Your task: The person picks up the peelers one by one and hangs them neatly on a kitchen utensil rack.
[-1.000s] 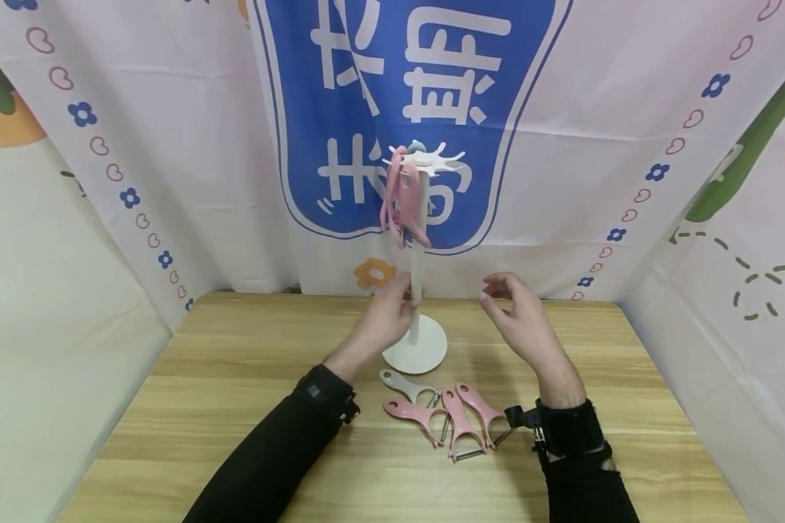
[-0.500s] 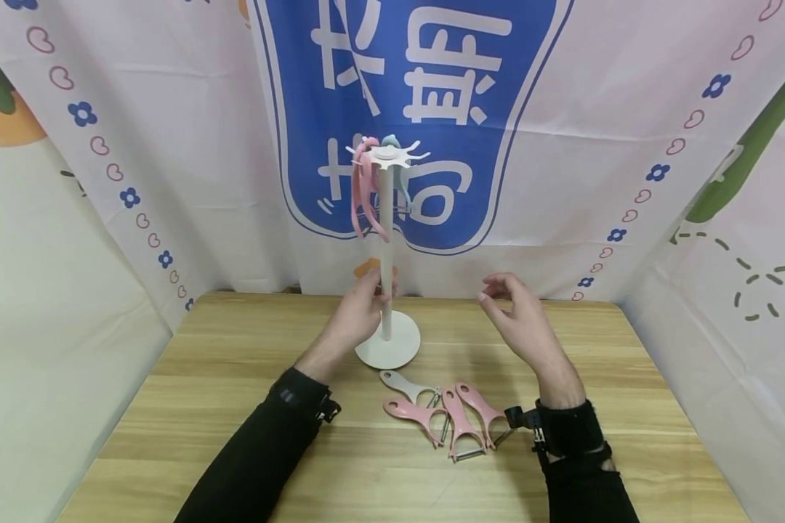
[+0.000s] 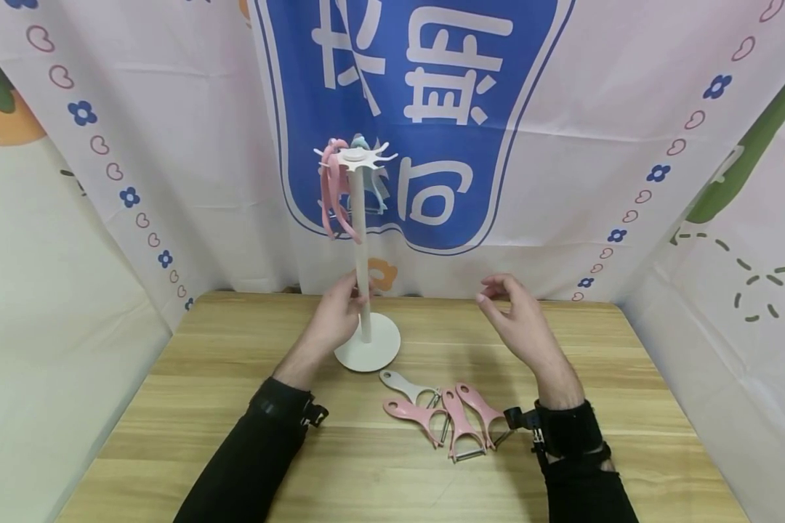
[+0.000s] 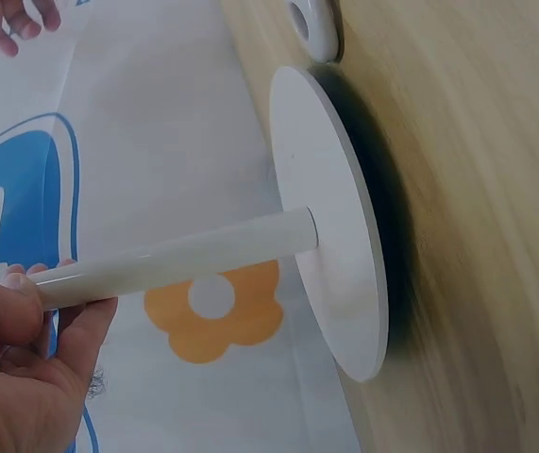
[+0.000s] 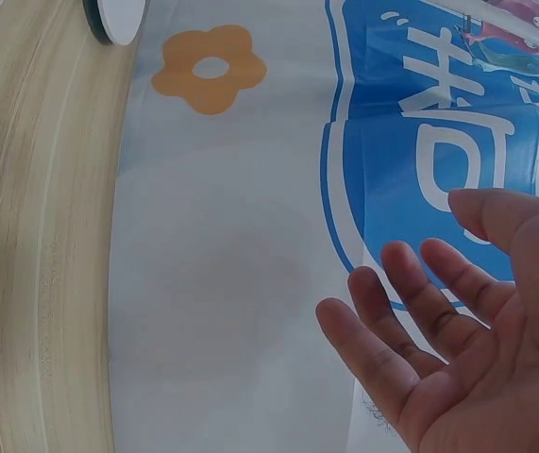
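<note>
My left hand grips the lower pole of a white rack stand, fingers and thumb curled round it. In the left wrist view a dark shadow shows under the round base. From the spoked top hang pink peelers and a pale blue peeler, partly hidden behind the pole. To the right my right hand hovers with relaxed fingers, holding nothing. In front of the base lie a grey peeler and three pink peelers, the pink ones close together.
The wooden table ends against a printed cloth backdrop with a blue panel. Cloth walls flank both sides. A black wrist camera strap sits close to the rightmost pink peeler.
My left hand has moved the stand leftward, and it has turned, so the hung peelers face differently and the pale blue one shows more. The right hand and table peelers stay put.
</note>
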`<act>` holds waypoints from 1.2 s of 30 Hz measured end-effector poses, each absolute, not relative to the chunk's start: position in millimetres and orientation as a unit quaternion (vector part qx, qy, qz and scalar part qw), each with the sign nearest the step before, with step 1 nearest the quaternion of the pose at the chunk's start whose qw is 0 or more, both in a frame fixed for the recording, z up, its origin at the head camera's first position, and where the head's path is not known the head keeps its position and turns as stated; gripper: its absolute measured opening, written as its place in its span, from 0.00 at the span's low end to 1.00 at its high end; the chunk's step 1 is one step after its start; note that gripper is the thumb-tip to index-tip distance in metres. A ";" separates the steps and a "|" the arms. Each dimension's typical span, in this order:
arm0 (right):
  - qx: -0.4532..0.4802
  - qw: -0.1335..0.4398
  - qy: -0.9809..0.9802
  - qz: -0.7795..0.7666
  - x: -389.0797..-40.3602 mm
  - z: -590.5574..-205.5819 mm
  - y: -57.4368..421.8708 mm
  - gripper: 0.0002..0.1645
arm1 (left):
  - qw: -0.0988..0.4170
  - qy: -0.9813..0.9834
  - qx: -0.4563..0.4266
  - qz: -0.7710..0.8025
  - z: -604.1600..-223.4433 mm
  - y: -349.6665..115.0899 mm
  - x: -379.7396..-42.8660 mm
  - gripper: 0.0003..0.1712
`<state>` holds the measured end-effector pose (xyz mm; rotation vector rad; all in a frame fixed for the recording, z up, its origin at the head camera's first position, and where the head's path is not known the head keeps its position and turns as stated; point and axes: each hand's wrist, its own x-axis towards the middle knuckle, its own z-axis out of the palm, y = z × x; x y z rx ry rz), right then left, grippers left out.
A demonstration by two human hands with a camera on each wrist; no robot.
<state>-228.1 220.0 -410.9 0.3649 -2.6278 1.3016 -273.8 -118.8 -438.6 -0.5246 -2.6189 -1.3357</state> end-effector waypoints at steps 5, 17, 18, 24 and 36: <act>0.124 0.093 -0.886 0.436 -227.9 -410.9 219.5 0.30 | 0.071 -0.878 -0.165 -0.443 -439.5 -124.2 -269.0 0.13; 0.125 0.088 -0.882 0.445 -228.8 -411.5 219.1 0.30 | 0.062 -0.877 -0.146 -0.454 -445.8 -127.8 -262.0 0.14; 0.126 0.086 -0.882 0.447 -229.0 -411.7 218.8 0.30 | 0.061 -0.876 -0.146 -0.455 -446.3 -128.2 -261.8 0.14; 0.142 0.071 -0.879 0.450 -228.6 -412.0 213.6 0.30 | 0.054 -0.876 -0.146 -0.456 -445.8 -130.0 -260.0 0.14; 0.188 0.034 -0.899 0.394 -222.1 -415.6 188.9 0.28 | 0.037 -0.881 -0.144 -0.450 -439.3 -132.9 -254.8 0.17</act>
